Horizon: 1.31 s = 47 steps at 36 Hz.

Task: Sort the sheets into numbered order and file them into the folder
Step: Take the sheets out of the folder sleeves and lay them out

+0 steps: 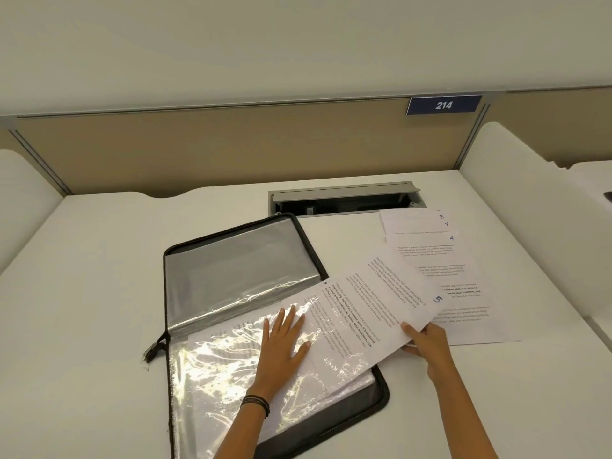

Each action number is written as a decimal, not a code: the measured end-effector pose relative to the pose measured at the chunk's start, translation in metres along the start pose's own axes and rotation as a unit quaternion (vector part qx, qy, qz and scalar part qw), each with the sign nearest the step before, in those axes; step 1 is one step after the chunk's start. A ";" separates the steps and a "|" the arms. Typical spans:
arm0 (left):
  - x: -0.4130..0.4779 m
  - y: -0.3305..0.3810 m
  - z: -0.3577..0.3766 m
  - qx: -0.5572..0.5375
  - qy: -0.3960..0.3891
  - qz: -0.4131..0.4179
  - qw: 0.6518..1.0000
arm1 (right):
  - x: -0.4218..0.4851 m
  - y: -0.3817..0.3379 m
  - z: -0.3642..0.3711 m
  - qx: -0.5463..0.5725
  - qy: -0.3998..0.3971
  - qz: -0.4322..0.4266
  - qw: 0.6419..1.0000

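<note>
Most room on the left
The open folder fills the middle, loose sheets the right; bare desk runs left to the side divider and rear partition; an open cable hatch gapes behind.

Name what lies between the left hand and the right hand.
The sheet marked 5, held by the right hand, reaches toward the left hand; head view.

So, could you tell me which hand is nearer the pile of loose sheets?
Right. The right hand pinches a sheet at the pile's near edge; the left hand presses the folder, farther off.
</note>
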State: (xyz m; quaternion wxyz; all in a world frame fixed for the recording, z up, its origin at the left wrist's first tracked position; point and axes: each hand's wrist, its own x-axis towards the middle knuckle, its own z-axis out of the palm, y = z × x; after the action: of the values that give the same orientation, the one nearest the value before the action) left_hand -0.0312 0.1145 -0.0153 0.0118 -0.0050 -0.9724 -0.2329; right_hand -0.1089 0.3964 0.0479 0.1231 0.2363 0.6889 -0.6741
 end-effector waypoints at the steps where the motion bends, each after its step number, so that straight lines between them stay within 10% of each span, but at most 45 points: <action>1: 0.000 0.000 0.000 0.002 0.000 -0.001 1.000 | 0.000 0.000 0.000 0.002 -0.004 0.001 1.000; 13: 0.002 0.000 0.005 -0.008 0.027 -0.007 1.000 | -0.010 0.017 0.020 -0.095 -0.137 0.039 0.985; 31: 0.050 0.077 0.004 -0.166 0.003 -0.022 0.986 | 0.012 -0.013 -0.057 -0.037 0.093 -0.117 0.988; 47: 0.074 0.140 0.022 -0.344 -0.180 -0.109 0.915 | 0.014 -0.018 -0.120 -0.081 0.046 -0.081 0.992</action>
State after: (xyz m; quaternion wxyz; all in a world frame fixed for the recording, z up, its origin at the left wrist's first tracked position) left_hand -0.1037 0.2495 0.0303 -0.1916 0.0549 -0.8125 -0.5478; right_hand -0.1118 0.5169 0.0643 0.0547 0.1999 0.7629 -0.6124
